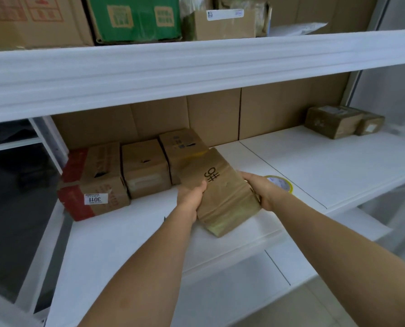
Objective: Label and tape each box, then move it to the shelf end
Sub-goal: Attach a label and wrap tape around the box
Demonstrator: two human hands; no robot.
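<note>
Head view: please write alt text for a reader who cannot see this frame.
Both hands, left hand and right hand, grip a brown box marked 9# over a white shelf. A tape roll lies just behind the right hand; three cardboard boxes stand in a row at left.

Even soft daylight, mild blur, wide-angle edge bowing.

A green carton (135, 18) stands on the upper shelf between a red-printed brown carton (31, 20) and a white-labelled brown box (222, 24), with cardboard sheets (220, 116) lining the back wall below.
</note>
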